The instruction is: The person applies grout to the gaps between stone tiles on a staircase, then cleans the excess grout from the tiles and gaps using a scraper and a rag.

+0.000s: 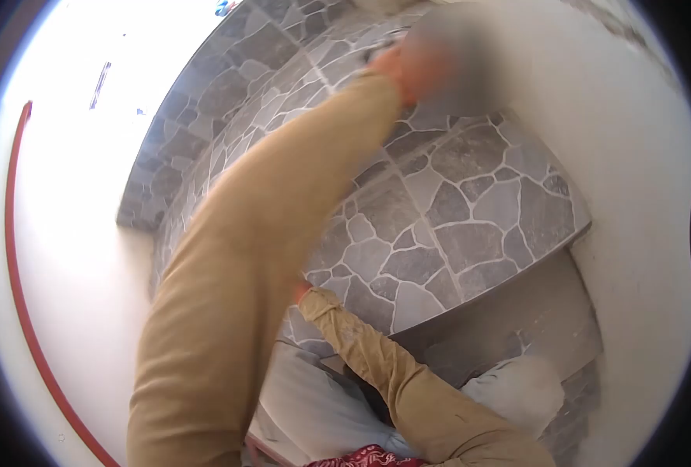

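Note:
My left hand (408,74) is stretched out at the top centre, near the pale wall and over the stone-pattern tiles. A round grey blurred patch covers much of it, so its fingers and anything in them cannot be made out. A small dark and white shape shows beside the wrist, too unclear to name. Lower down, my right hand (303,289) is at the tiled surface (470,206), mostly hidden behind my left sleeve (244,233). Its fingers do not show.
A raised tiled edge (205,86) curves along the upper left. Pale walls (626,156) stand on both sides, with a red strip (17,257) at the far left. Below the tiled step are a grey riser (548,311), my legs (322,405) and a red patterned cloth (369,458).

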{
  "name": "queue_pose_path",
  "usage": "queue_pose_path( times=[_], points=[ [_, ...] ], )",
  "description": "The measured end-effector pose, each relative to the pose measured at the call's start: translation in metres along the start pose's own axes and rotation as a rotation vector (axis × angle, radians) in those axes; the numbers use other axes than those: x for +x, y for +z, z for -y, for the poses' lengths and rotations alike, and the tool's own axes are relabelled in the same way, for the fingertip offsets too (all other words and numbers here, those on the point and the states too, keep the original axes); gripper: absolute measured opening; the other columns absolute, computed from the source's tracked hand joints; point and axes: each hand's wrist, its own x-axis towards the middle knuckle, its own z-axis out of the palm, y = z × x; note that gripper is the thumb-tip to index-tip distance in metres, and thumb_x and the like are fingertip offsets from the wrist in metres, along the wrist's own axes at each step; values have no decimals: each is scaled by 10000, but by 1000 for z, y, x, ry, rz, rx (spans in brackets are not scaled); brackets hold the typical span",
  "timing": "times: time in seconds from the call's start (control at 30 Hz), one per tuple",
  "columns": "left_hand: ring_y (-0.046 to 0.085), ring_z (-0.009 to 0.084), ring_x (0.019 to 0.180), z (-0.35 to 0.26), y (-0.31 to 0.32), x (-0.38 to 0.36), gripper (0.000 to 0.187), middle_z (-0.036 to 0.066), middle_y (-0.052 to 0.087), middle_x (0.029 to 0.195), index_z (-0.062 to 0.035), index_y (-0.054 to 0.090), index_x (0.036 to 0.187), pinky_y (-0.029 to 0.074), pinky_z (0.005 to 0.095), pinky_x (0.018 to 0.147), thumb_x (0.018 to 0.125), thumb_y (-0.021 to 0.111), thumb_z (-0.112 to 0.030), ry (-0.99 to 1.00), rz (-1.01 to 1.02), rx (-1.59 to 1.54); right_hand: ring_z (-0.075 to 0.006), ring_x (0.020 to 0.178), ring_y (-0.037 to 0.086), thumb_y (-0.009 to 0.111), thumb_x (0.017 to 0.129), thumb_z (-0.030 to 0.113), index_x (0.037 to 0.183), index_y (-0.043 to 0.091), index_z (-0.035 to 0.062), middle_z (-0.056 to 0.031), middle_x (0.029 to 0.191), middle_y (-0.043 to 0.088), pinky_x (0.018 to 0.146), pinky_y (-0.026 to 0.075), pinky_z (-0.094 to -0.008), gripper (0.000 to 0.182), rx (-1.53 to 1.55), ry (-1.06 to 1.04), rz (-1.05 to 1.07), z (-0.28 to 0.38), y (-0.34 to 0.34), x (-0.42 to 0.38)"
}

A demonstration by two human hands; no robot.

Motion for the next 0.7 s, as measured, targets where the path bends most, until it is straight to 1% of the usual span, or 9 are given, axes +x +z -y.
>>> queue_pose_path(
  times=[0.07, 0.17, 0.23, 0.4, 0.47, 0.5, 0.57, 0.67, 0.7],
  points=[
    [192, 183, 1536, -14, 8, 43, 590, -51, 271, 1651, -275, 419, 1511, 206, 534, 1231, 940, 564, -239, -140, -121, -139, -473, 1045, 634, 661, 777, 196, 1103, 657, -18, -305, 1082, 671, 899, 517, -502, 390, 13, -6, 27, 3, -3, -4],
    [219, 185, 1525, -21, -8, 30, 519, -39, 319, 1630, -263, 466, 1474, 194, 541, 1232, 960, 534, -280, -304, -153, -51, -473, 1038, 638, 665, 774, 209, 1097, 663, -23, -310, 1071, 671, 892, 521, -501, 398, 11, -17, 60, 1, -4, -11],
    [207, 198, 1532, -22, 5, -5, 536, -36, 337, 1622, -264, 462, 1473, 174, 542, 1240, 945, 554, -281, -155, -198, -106, -473, 1034, 641, 667, 772, 218, 1092, 667, -26, -314, 1063, 672, 888, 523, -500, 403, 7, -36, 78, -2, -10, -11],
    [153, 206, 1555, -19, 16, -195, 712, -48, 224, 1672, -271, 405, 1511, 118, 533, 1263, 843, 646, -211, -5, 71, -110, -472, 1022, 648, 672, 766, 239, 1082, 677, -35, -322, 1045, 673, 876, 529, -497, 418, 85, -102, 107, 7, -13, 5],
    [172, 199, 1549, -10, 14, -280, 763, -47, 223, 1673, -262, 395, 1520, 128, 515, 1261, 816, 691, -254, 98, 159, -56, -472, 1018, 650, 675, 764, 247, 1077, 681, -39, -326, 1038, 673, 872, 532, -497, 425, -32, 2, 162, 18, -12, -1],
    [199, 183, 1541, -6, 7, -319, 793, -54, 222, 1672, -258, 365, 1538, 136, 501, 1264, 816, 688, -204, 127, 263, -94, -464, 1014, 658, 673, 759, 254, 1082, 685, -47, -330, 1042, 672, 869, 533, -497, 442, -331, 187, 334, 38, -20, -7],
    [265, 168, 1517, 15, 12, -398, 660, -54, 324, 1632, -253, 524, 1433, 170, 486, 1265, 806, 689, -125, 229, 435, -329, -458, 1008, 667, 655, 755, 244, 1045, 682, -73, -329, 1035, 674, 854, 534, -492, 431, -296, 177, 413, 47, -18, -17],
    [395, 202, 1453, 43, -48, -417, 565, -25, 466, 1545, -270, 638, 1301, 289, 479, 1217, 781, 675, -52, 34, 690, -697, -450, 1005, 675, 633, 752, 218, 1022, 687, -87, -323, 1036, 679, 846, 535, -485, 411, -259, 147, 518, 58, -10, -25],
    [395, 202, 1453, 50, -61, -398, 565, -25, 466, 1545, -270, 638, 1301, 289, 479, 1217, 781, 675, -52, 82, 691, -704, -448, 1008, 674, 630, 754, 201, 1038, 694, -75, -317, 1043, 681, 854, 534, -483, 401, -268, 124, 579, 60, -7, -28]
  ],
)
